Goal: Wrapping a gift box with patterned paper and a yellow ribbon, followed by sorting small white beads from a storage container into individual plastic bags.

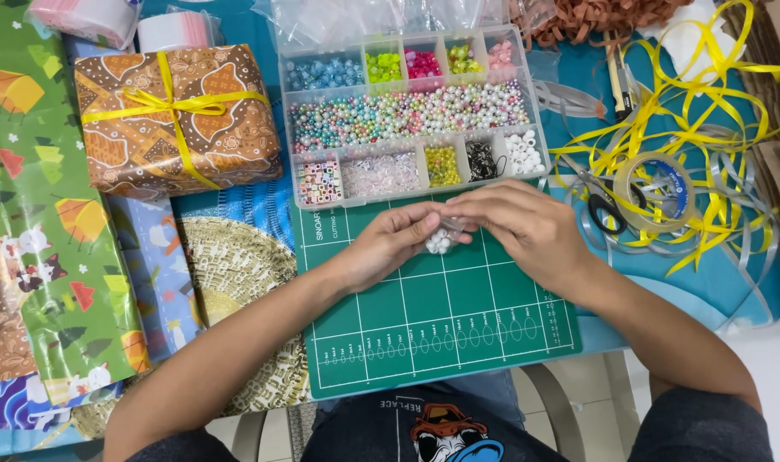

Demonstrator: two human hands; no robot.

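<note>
Both hands meet over the upper part of the green cutting mat [441,316]. The left hand [388,244] and the right hand [527,224] together pinch a small clear plastic bag [446,235] between their fingertips; the bag holds a cluster of white beads (their count is too small to tell). The bag hangs just above the mat, between the two hands, and the fingers of both are closed on its upper edge.

Directly beyond the hands lies a clear compartmented bead organizer [407,115], its near edge just beside the fingertips. Its long middle compartment holds mixed pastel beads; the smaller compartments hold blue, green, pink, yellow, white and dark beads.

Beyond and outboard of the left hand sits a gift box [176,120] wrapped in brown patterned paper and tied with yellow ribbon. Sheets of green printed wrapping paper [56,222] lie farther outboard of the left forearm.

Outboard of the right hand, on the bench [706,291], lie a roll of clear tape [655,190], black-handled scissors [604,210] and a tangle of yellow ribbon [706,111].
</note>
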